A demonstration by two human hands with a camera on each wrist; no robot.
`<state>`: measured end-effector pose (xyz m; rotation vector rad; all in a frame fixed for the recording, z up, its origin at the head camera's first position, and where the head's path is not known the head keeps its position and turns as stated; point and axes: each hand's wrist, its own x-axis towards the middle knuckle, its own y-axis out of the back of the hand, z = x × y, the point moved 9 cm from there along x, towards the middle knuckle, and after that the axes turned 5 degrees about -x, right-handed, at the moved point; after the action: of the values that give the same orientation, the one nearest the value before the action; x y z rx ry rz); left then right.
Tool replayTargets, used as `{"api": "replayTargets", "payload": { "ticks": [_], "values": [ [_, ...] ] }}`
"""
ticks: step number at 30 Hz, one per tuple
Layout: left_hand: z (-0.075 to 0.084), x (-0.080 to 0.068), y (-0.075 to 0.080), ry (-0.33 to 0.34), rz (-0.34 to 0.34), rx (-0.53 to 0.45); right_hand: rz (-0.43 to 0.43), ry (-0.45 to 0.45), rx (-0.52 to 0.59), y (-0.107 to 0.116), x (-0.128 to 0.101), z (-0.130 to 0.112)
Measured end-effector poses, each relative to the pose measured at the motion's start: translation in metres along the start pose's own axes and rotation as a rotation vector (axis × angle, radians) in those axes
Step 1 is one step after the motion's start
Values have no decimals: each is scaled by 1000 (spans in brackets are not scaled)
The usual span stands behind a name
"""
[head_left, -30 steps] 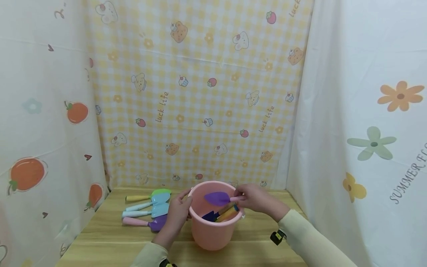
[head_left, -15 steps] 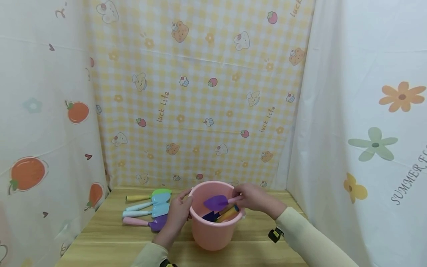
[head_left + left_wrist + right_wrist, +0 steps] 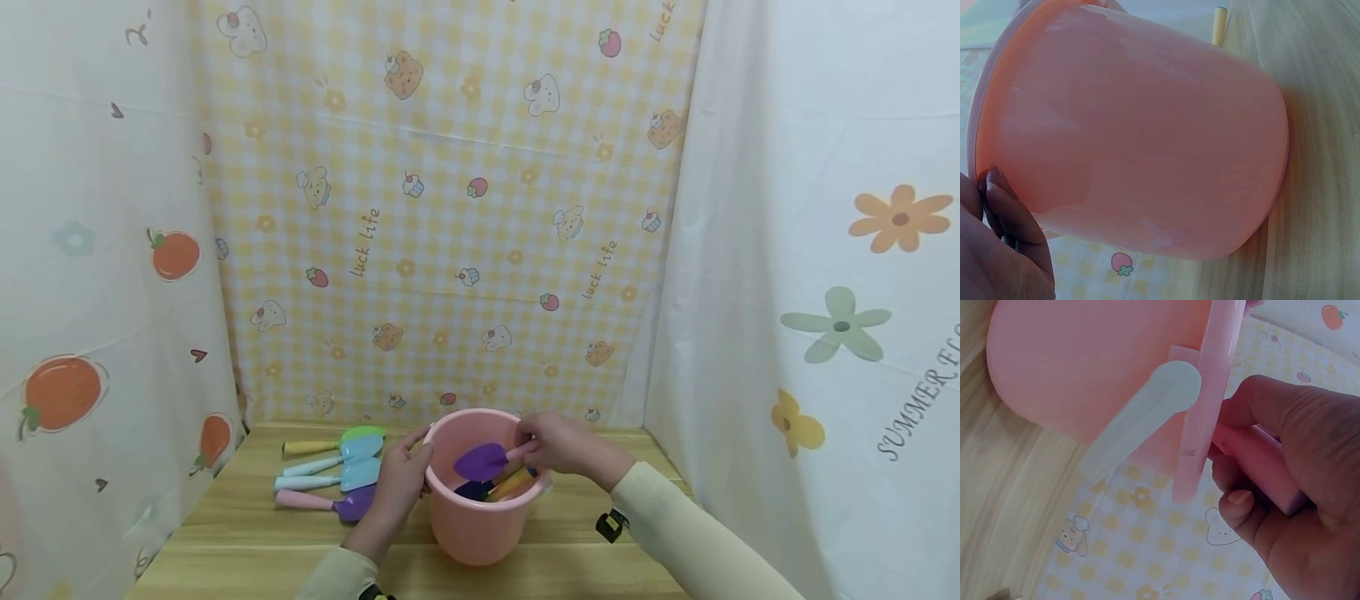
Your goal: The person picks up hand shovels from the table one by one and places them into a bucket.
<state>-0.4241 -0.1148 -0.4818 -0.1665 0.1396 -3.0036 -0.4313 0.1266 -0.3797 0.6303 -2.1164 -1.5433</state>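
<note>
In the head view the left hand (image 3: 402,473) gripped a round pink plastic bucket (image 3: 478,535) by its rim (image 3: 486,503) and the right hand (image 3: 564,445) grasped a pink-handled purple shovel (image 3: 482,461) inside; left wrist view's hold seemed to warrant steady bracing, right wrist view's handle (image 3: 1263,467) grip gentle control.

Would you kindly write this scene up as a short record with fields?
Left hand: holds the pink bucket at its rim
Right hand: grips a purple shovel by its pink handle
Bucket stance: upright on the wood-grain table
Inside bucket: dark blue blade, yellow-orange handle
Left of bucket: green shovel, two light blue shovels, second purple shovel
</note>
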Motion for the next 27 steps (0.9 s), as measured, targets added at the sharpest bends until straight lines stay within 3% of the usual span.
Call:
{"api": "replayTargets", "payload": {
  "ticks": [12, 27],
  "values": [
    [0, 0, 0, -2, -2, 10, -30, 74, -19, -4, 11, -8],
    [0, 0, 0, -6, -9, 2, -48, 87, -16, -12, 23, -3]
  ]
}}
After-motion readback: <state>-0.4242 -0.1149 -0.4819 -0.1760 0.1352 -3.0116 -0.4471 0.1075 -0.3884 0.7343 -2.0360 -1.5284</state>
